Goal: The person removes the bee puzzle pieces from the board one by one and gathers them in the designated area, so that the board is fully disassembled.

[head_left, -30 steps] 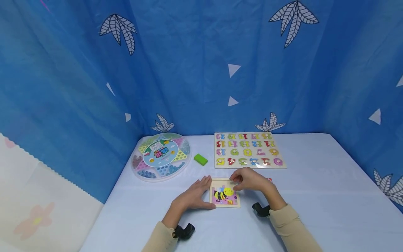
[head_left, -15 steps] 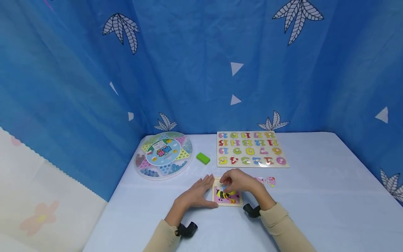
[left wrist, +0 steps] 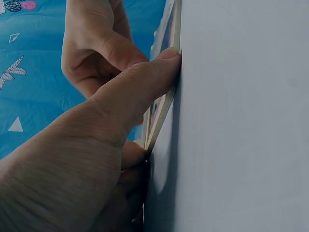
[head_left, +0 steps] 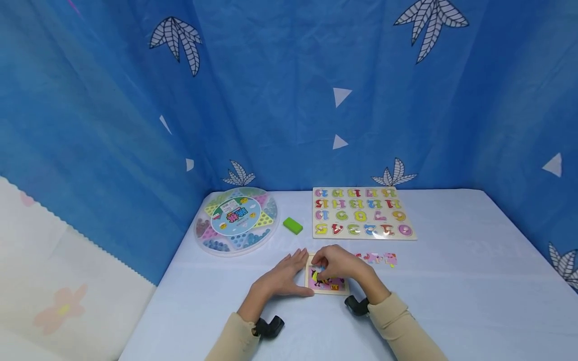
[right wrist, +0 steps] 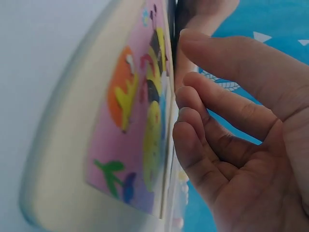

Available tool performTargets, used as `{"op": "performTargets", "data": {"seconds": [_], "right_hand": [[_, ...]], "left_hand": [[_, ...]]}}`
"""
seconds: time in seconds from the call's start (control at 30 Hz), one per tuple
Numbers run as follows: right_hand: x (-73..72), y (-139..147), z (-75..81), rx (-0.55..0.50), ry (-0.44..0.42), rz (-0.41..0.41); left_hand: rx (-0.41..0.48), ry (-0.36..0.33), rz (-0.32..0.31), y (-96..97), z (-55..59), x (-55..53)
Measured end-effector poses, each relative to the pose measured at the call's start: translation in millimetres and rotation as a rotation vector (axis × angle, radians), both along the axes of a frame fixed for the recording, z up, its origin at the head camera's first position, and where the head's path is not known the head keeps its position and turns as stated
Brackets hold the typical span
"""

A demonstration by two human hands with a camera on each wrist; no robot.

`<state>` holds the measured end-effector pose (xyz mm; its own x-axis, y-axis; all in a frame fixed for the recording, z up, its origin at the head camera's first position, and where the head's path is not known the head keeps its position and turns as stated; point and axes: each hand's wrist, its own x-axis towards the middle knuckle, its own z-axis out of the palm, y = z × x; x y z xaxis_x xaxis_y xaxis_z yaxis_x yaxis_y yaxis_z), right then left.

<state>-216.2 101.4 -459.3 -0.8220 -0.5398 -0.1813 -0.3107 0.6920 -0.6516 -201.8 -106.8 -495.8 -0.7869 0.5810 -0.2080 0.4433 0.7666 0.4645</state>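
A small bee jigsaw puzzle (head_left: 331, 286) in a pale wooden frame lies on the white tabletop. My left hand (head_left: 281, 277) rests against it with fingers extended, fingertips along the left edge and thumb at the near left corner. In the left wrist view, the left thumb (left wrist: 145, 77) lies on the frame's edge. Over the upper part of the picture is my right hand (head_left: 339, 262), partly covering the bee. The right wrist view shows the right hand's fingertips (right wrist: 186, 128) right at the puzzle face, loosely bent, thumb apart from them, no piece visible between.
Several loose pink puzzle pieces (head_left: 375, 258) lie right of the frame, partly behind my right hand. Farther back are a number board (head_left: 361, 213), a green block (head_left: 293, 225) and a round Chinese checkers set (head_left: 237, 220). A blue curtain (head_left: 289, 100) hangs behind the table.
My right hand has shifted left across the puzzle, from its right side to over the bee, uncovering loose pieces on the right. The left hand stays at the frame; the view has shifted slightly.
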Motion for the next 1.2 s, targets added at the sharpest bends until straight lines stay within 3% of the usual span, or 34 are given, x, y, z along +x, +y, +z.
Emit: {"op": "performTargets", "data": {"seconds": [0.2,0.53,1.2], "right_hand": [[0.3,-0.7,-3.3,0.015,0.025,-0.005],[1.9,-3.8,-6.5,0.027,0.02,-0.011],[-0.1,-7.6,-4.3,0.061,0.059,-0.008]], "left_hand": [[-0.013,0.011,-0.008,2.6,1.3,-2.4],[-0.011,-0.032,0.019,3.0,3.5,0.3],[-0.008,-0.021,0.004,1.1,3.5,-1.7]]}}
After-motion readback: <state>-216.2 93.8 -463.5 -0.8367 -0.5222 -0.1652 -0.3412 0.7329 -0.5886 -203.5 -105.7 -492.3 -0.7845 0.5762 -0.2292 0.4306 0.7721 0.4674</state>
